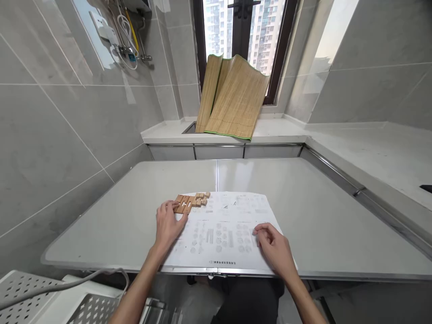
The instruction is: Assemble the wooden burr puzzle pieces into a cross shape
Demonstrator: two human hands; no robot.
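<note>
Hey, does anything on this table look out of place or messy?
Nothing much. The wooden blocks lie grouped at the sheet's far left corner under the left hand; the sheet lies flat, slightly overhanging the table edge.

Left hand (168, 223) touches wooden blocks (191, 202) beside sheet (226, 229).

Pretty sure this is a home kitchen in a high-rise flat: grey tiled walls (50, 135) all round, a pale stone counter (371, 148) running from 12 to 3 o'clock, and what looks like a sink cutout (189, 128) at 12. At 11 o'clock there's a wall socket (100, 24) with pipes and hoses (130, 38) under some wall unit. The window (243, 27) at 12 looks onto apartment towers, with a rolled bamboo mat (232, 99) leaning against it.
</note>
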